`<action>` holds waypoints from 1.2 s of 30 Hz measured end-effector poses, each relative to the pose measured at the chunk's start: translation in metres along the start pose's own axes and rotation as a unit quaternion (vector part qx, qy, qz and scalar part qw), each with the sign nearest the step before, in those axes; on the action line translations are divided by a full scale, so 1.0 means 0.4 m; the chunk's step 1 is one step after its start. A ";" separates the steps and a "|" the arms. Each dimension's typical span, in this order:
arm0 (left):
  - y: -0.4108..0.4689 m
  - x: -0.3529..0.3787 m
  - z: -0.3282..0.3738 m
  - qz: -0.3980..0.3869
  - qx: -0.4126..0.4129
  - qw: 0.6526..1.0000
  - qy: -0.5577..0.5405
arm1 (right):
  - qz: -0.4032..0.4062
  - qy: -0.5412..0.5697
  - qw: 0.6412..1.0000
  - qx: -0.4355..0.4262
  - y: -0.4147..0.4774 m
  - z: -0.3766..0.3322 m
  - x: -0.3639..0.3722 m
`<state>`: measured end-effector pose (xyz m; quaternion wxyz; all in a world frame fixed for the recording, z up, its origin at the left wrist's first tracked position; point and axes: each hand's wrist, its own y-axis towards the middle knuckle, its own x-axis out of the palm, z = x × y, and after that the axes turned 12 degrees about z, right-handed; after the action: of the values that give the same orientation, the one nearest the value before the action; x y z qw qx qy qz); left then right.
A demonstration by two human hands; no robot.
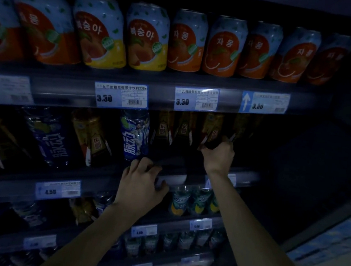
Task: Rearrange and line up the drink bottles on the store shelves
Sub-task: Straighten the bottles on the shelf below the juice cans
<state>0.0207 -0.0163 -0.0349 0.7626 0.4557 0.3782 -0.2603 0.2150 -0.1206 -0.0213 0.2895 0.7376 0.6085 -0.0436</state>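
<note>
My right hand [218, 154] is closed round the base of a dark gold-labelled bottle [213, 130] on the middle shelf [99, 174] while my left hand [140, 183] curls loosely against that shelf's edge, apparently empty, so I judge the row half tidied, since the blue bottles [134, 134] leftward lean.

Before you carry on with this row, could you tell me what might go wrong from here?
1. The right hand grips a dark gold-labelled bottle packed against its neighbours; pulling it could tip them.
2. The left hand rests at the shelf edge beside a blue bottle standing near the front, which a nudge might knock off.
3. Dim light makes labels hard to read, so drinks may get mixed.
</note>
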 end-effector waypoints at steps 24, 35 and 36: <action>0.009 -0.009 0.019 0.005 -0.070 0.996 -0.053 | 0.005 -0.035 0.999 0.028 -0.001 -0.003 0.016; 0.006 -0.008 0.010 -0.006 -0.070 0.996 -0.053 | 0.008 -0.064 0.998 0.028 -0.003 -0.016 0.014; 0.007 -0.009 0.009 -0.012 -0.068 0.996 -0.053 | 0.005 -0.063 0.998 0.029 -0.003 -0.017 0.013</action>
<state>0.0219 -0.0178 -0.0295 0.8075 0.3839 0.3596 -0.2670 0.2133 -0.1127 -0.0184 0.3061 0.7442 0.5842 -0.1061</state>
